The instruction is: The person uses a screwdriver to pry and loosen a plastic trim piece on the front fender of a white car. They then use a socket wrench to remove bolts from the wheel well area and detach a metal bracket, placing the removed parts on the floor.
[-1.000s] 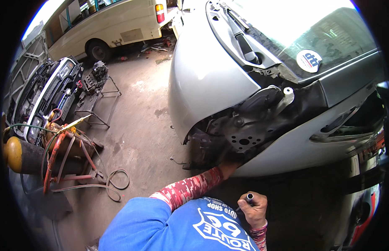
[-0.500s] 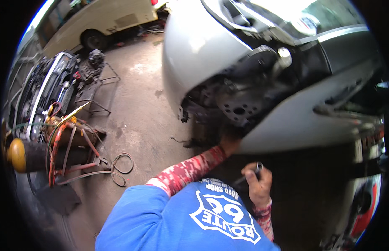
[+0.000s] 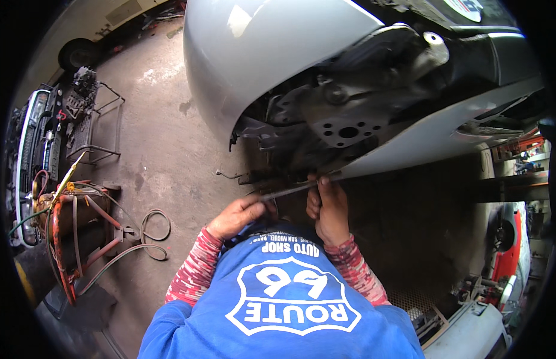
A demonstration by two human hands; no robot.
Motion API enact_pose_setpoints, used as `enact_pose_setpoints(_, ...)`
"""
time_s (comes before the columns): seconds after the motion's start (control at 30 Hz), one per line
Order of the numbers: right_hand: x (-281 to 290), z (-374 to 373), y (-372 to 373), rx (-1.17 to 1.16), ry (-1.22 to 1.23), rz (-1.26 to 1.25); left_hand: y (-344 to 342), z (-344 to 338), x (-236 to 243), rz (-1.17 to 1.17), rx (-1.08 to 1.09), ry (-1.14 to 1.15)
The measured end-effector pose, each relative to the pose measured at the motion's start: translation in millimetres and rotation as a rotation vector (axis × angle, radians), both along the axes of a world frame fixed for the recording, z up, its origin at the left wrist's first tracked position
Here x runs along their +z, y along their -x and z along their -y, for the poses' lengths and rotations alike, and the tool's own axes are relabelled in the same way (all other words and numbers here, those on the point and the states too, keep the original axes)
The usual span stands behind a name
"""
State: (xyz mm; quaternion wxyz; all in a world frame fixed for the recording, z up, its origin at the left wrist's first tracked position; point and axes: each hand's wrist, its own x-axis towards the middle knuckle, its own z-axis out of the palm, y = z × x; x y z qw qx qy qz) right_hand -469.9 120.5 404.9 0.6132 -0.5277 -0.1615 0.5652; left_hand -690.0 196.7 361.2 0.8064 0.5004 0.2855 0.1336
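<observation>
Metal bar (image 3: pixel 289 192) spans from left fingers (image 3: pixel 253 208) to right fingers (image 3: pixel 313 206).

Bare, grey-brown concrete floor (image 3: pixel 152 128) spreads to the right of the red metal cart (image 3: pixel 57 234), with a loop of hose (image 3: pixel 143 225) just beside the cart and, farther beyond it, a dark stain (image 3: pixel 185 107) and a pale patch of light (image 3: pixel 163 75). Past the cart's far side stand a metal-legged stand (image 3: pixel 80 133) bearing dark machinery (image 3: pixel 84 87), a vehicle front (image 3: pixel 25 152) with a pale-edged grille, and, farthest back, a beige vehicle body (image 3: pixel 104 23) above a black tyre (image 3: pixel 80 55). Well right of the cart, the floor falls into deep shadow (image 3: pixel 421 233), with a red panel (image 3: pixel 509 248) and a pale car panel (image 3: pixel 469 334) across it.
</observation>
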Motion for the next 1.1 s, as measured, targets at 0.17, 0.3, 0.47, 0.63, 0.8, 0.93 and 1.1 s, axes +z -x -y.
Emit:
enact_pose_setpoints(0.17,-36.7,-43.0,13.3,-0.128,0.060,0.002,8.3,-53.4,-0.6,-0.286,-0.031,-0.605)
enact_pose_setpoints(0.3,-60.8,-62.9,14.0,-0.331,0.156,0.088,-13.2,-79.7,-14.1,-0.018,0.099,-0.907)
enact_pose_setpoints(0.47,-71.4,-72.6,12.2,-0.493,0.192,0.109,-30.0,-90.9,-36.3,-0.187,0.004,-0.961)
enact_pose_setpoints(0.63,-69.3,-74.9,12.6,-0.544,0.138,0.094,-38.9,-94.3,-44.7,-0.187,0.047,-1.059)
enact_pose_setpoints(0.8,-65.5,-76.9,17.0,-0.660,0.135,0.042,-43.8,-88.2,-45.0,-0.309,-0.029,-1.111)
enact_pose_setpoints(0.93,-62.2,-80.8,15.9,-0.714,0.113,0.015,-49.4,-84.8,-41.8,-0.240,-0.019,-1.206)
enact_pose_setpoints(1.1,-57.6,-76.9,12.0,-0.542,0.140,0.038,-58.5,-94.6,-40.9,0.035,-0.035,-1.055)
